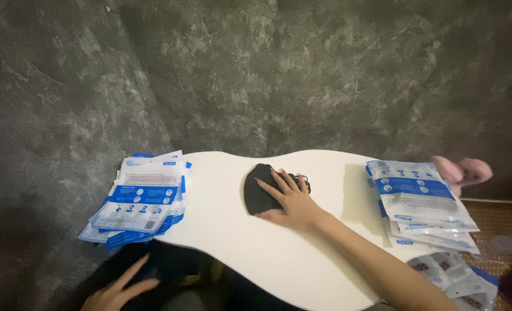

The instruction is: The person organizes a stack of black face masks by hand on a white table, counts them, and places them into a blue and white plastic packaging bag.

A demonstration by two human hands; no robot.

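Currently: right hand point(293, 203) flat on black mask point(260, 189), fingers spread, gripping nothing.
Left hand point(118, 291) below tabletop point(239, 247), fingers splayed, empty.

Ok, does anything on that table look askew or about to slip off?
Yes. The left stack of packets is fanned out and hangs over the white table edge. More packets lie loose below the right stack, off the tabletop. The black mask lies flat under the right hand.

Matt black cloth mask point(260, 190), smooth white tabletop point(279, 253), glossy plastic packets point(143, 198), rough mottled grey wall point(267, 75)
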